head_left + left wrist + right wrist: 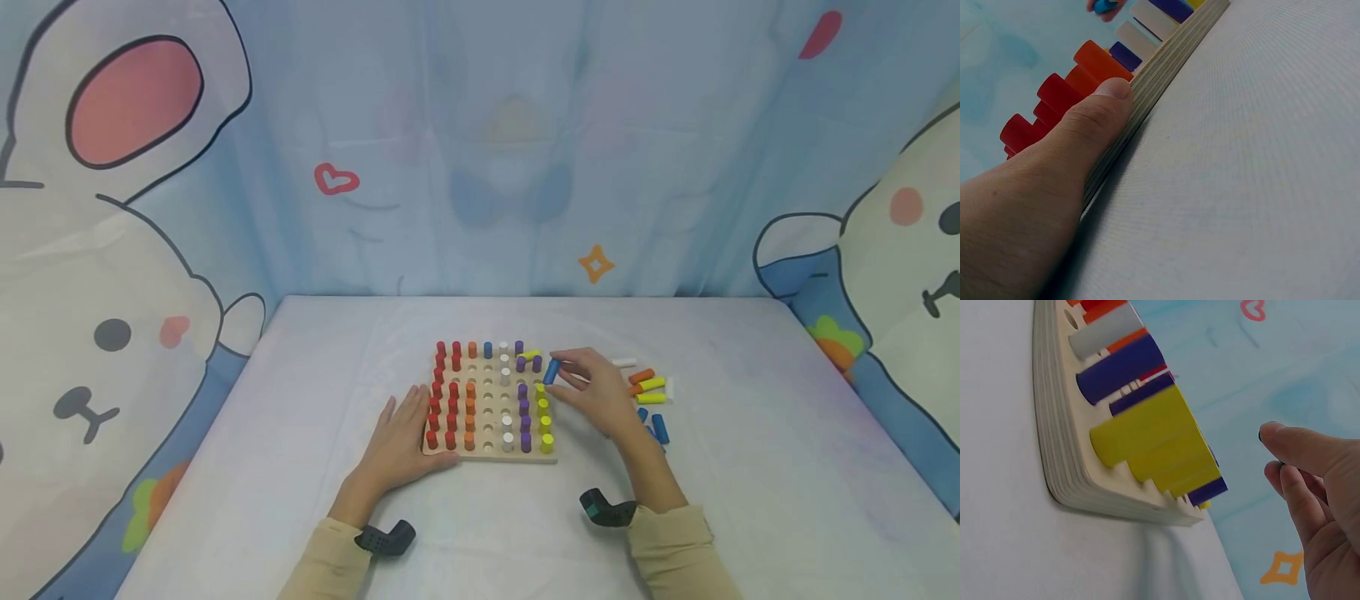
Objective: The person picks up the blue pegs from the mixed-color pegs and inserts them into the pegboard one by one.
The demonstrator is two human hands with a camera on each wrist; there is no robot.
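Observation:
A wooden pegboard [495, 457] stands on the table with rows of coloured pegs upright in its holes. My left hand [396, 442] rests along its left side, fingers extended, with the thumb [1094, 115] against the front edge by the red and orange pegs. Between thumb and fingertips, my right hand [596, 387] pinches a blue peg [552, 372], tilted, just off the board's right edge. In the right wrist view that peg is mostly hidden behind the fingers. One yellow peg [532, 355] lies slanted by the purple pegs at the far right corner.
Right of the board lie loose pegs: a white peg [624, 362], orange ones [641, 377], yellow ones [651, 398] and several blue ones [660, 428], partly behind the right forearm. A blue printed curtain [480, 250] hangs behind the white table [480, 533].

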